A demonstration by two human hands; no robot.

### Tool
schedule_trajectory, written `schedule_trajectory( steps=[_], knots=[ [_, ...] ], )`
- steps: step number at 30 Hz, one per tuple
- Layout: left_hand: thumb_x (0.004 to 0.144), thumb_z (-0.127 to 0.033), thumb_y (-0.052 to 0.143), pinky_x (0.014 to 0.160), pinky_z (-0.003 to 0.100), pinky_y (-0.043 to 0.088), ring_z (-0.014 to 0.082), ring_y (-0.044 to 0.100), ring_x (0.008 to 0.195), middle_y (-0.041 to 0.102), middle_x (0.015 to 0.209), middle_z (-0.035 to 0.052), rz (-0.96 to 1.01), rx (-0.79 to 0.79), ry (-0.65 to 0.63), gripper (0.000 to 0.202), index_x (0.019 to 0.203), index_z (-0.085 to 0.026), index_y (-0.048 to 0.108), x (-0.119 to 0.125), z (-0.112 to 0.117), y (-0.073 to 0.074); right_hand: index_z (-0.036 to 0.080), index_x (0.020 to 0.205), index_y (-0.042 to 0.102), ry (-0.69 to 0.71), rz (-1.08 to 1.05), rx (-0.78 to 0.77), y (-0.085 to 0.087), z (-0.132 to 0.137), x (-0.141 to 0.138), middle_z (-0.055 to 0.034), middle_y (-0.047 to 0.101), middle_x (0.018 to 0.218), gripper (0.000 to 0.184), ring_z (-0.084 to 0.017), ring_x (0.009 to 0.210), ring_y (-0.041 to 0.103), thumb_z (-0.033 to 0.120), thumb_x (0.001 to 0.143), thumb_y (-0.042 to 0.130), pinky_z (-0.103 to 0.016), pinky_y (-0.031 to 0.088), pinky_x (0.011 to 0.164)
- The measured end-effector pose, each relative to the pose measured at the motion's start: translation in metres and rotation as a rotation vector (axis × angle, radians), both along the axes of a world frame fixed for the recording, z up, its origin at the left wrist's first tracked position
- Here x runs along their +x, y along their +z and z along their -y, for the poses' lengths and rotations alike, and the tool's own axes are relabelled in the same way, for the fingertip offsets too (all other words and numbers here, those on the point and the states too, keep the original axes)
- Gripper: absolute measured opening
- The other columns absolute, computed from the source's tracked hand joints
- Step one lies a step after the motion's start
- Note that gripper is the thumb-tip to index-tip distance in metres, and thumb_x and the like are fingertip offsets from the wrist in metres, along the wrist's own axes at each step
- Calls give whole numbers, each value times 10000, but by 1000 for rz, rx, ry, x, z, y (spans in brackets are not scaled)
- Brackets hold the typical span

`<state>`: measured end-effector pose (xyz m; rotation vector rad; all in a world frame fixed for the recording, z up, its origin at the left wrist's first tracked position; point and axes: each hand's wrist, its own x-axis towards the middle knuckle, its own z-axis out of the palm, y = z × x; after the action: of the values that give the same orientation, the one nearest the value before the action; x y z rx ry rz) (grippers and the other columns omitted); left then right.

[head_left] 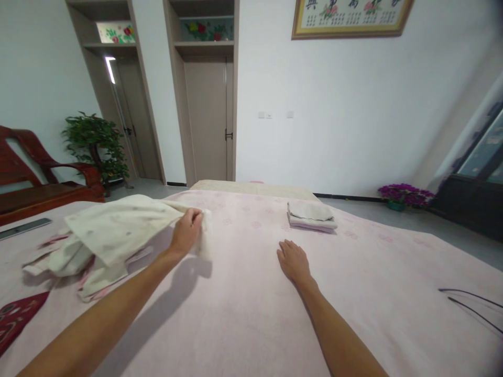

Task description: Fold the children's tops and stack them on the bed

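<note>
Here, left hand grips one cream cloth; two folded towels stacked.

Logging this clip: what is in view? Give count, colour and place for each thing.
bedspread: one, pale pink, fills the foreground
cream cloth: one, cream, lifted at left
loose cloths: a heap, cream and pink, under the lifted cloth
folded stack: one, cream over pink, far centre-right on the bedspread
red fabric: one, dark red, patterned, lower left edge
flat dark object: one, grey-black, far left
cables: two, black, right edge
wooden bench: one, red-brown, left background
potted plant: one, green, beside the bench
doors: two, beige, back wall
framed picture: one, gold frame, top of the wall
flowers: one pot, purple, floor at right
left hand: closed on the cream cloth
right hand: open, flat on the bedspread
</note>
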<state>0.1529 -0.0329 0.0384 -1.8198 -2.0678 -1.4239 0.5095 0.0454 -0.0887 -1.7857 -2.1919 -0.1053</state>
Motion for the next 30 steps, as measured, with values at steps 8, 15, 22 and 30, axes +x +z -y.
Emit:
schedule_trajectory(
  steps=[8, 15, 22, 30],
  knots=[
    [866, -239, 493, 727, 259, 487, 165, 648, 798, 711, 860, -1, 25, -433, -843, 157, 901, -235, 646, 90, 59, -31, 223, 1324, 590, 20, -60, -7, 0, -3, 6, -85, 526, 1452, 411, -242, 1376, 422, 347, 981, 402, -394, 267, 1148],
    [856, -204, 535, 1068, 412, 366, 281, 536, 1214, 615, 1290, 138, -491, -346, -228, 388, 1237, -182, 606, -11, 1, -33, 221, 1329, 592, 37, -54, 3, -3, -4, 7, -69, 526, 1456, 415, -237, 1377, 423, 350, 975, 419, -387, 253, 1164],
    [865, -367, 587, 884, 397, 459, 305, 616, 1026, 622, 1149, 148, -619, -596, 1, 335, 1146, -195, 645, -96, -16, -81, 219, 1326, 603, 41, -36, -3, -1, -5, 6, -74, 542, 1440, 420, -248, 1364, 440, 339, 968, 420, -392, 273, 1154],
    [997, -306, 310, 867, 329, 465, 229, 617, 987, 619, 1056, 97, -483, -370, 58, 268, 1030, -189, 549, -61, -18, -80, 220, 1300, 621, 36, -56, 19, 2, -3, 4, -78, 557, 1423, 401, -239, 1340, 466, 319, 963, 427, -389, 285, 1148]
  ],
)
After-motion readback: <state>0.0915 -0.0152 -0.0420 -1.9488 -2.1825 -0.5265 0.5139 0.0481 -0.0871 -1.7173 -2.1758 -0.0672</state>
